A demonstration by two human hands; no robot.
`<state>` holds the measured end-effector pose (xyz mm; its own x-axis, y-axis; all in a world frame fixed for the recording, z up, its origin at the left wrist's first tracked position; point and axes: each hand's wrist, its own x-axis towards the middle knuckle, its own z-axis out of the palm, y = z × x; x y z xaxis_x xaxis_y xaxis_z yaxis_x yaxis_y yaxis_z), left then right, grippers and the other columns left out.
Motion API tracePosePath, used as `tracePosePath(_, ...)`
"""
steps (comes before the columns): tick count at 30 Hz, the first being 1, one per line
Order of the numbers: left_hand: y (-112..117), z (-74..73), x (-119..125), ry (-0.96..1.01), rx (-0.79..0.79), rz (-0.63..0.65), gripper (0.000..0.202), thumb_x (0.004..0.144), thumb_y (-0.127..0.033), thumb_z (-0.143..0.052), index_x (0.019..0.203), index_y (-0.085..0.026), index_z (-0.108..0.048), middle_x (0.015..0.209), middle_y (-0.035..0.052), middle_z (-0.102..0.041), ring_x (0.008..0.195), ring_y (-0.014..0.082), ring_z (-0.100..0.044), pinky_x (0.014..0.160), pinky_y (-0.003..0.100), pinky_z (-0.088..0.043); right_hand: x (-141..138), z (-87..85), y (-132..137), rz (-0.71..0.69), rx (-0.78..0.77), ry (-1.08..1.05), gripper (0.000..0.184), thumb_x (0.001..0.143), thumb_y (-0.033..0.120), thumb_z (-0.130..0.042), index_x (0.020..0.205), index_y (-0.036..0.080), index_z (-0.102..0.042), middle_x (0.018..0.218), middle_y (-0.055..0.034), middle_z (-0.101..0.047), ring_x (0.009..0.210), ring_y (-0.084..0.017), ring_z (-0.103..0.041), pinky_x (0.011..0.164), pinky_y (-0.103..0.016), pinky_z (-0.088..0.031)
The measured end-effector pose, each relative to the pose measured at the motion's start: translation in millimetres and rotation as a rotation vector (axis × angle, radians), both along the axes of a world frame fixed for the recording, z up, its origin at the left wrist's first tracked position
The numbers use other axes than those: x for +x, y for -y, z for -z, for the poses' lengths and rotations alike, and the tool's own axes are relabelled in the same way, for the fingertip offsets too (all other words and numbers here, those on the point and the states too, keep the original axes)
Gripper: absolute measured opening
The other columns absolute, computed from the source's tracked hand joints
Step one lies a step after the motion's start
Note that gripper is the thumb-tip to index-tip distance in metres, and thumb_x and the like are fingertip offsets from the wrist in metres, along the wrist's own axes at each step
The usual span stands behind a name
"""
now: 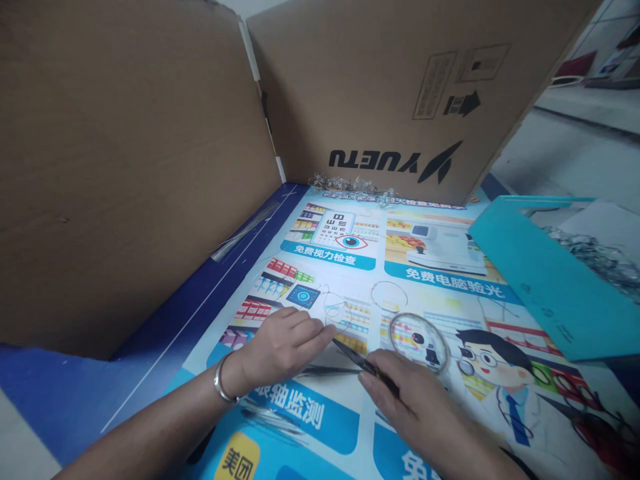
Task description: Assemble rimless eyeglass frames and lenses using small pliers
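Observation:
My left hand (287, 343), with a silver bangle at the wrist, is closed in a pinch near the middle of the printed sheet. Its fingertips hold a thin wire (336, 308), whose fine bent end shows just beyond them. My right hand (400, 393) is wrapped round the handles of dark pointed pliers (356, 355). The tips of the pliers reach the left fingertips, and I cannot tell whether the jaws touch the wire. A wire coil (447, 347) lies beyond my right hand. Straight wire lengths (325, 371) lie between and below the hands.
Cardboard panels (350, 87) stand at the back and left. Clear twisted wire pieces (350, 184) line the back panel's foot. A thin wire ring (390, 283) lies on the printed sheet (350, 433). At right, a teal box (530, 280) holds tangled wire pieces (600, 257).

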<state>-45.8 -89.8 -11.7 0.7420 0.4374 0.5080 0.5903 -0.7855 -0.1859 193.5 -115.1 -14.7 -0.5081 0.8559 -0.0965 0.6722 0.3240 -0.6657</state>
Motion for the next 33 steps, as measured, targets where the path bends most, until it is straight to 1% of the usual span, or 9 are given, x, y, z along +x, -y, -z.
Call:
tracePosePath(5, 1.0, -2.6, 1.7, -0.048, 0.041, -0.013, 0.028, 0.085, -0.011, -0.053, 0.113, -0.013, -0.051, 0.077, 0.0014, -0.062, 0.063, 0.0121, -0.051, 0.055, 0.028, -0.037, -0.2, -2.9, 0.3, 0.004, 0.0, 0.006, 0.029, 0.091, 0.042, -0.036, 0.078, 0.02, -0.051, 0.078, -0.004, -0.061, 0.072, -0.019, -0.055, 0.06, -0.029, -0.037)
tracePosePath(12, 0.3, 0.4, 1.4, -0.052, 0.012, -0.008, 0.029, 0.084, -0.012, -0.055, 0.113, -0.013, -0.051, 0.077, 0.0016, -0.063, 0.064, 0.0124, -0.051, 0.056, 0.029, -0.036, -0.4, -3.2, 0.6, 0.007, -0.006, 0.049, 0.028, 0.091, 0.04, -0.037, 0.079, 0.02, -0.053, 0.08, -0.0047, -0.062, 0.073, -0.02, -0.056, 0.061, -0.03, -0.036)
tracePosePath(16, 0.1, 2.3, 2.2, -0.01, -0.015, -0.006, 0.03, 0.083, -0.011, -0.056, 0.112, -0.014, -0.052, 0.077, 0.001, -0.064, 0.065, 0.0124, -0.051, 0.056, 0.029, -0.036, 0.8, -1.8, 0.7, -0.008, 0.011, 0.04, 0.028, 0.091, 0.04, -0.037, 0.078, 0.02, -0.053, 0.078, -0.0037, -0.061, 0.071, -0.019, -0.055, 0.06, -0.028, -0.035)
tracePosePath(22, -0.1, 0.9, 4.7, 0.059, -0.1, 0.008, 0.025, 0.084, -0.01, -0.053, 0.109, -0.015, -0.053, 0.078, 0.0012, -0.064, 0.067, 0.0122, -0.053, 0.057, 0.028, -0.039, 1.9, -0.6, -0.6, -0.015, 0.026, 0.035, 0.029, 0.091, 0.039, -0.037, 0.077, 0.02, -0.053, 0.076, -0.0032, -0.062, 0.069, -0.017, -0.055, 0.058, -0.027, -0.034)
tracePosePath(27, -0.9, 1.3, 4.8, 0.072, -0.115, 0.018, 0.026, 0.083, -0.01, -0.053, 0.108, -0.016, -0.054, 0.077, 0.0012, -0.064, 0.066, 0.0124, -0.053, 0.057, 0.027, -0.04, 1.9, -2.3, -2.3, -0.034, 0.01, 0.029, 0.029, 0.092, 0.039, -0.035, 0.077, 0.021, -0.053, 0.077, -0.0027, -0.063, 0.07, -0.017, -0.056, 0.06, -0.027, -0.035)
tracePosePath(33, -2.2, 0.4, 5.3, 0.108, -0.124, 0.01, 0.023, 0.083, -0.012, -0.053, 0.105, -0.017, -0.055, 0.075, 0.0002, -0.062, 0.064, 0.0112, -0.052, 0.055, 0.026, -0.04, 0.8, -3.0, -2.6, -0.029, -0.013, 0.081, 0.028, 0.09, 0.04, -0.037, 0.078, 0.021, -0.052, 0.078, -0.0037, -0.062, 0.073, -0.019, -0.056, 0.061, -0.029, -0.036)
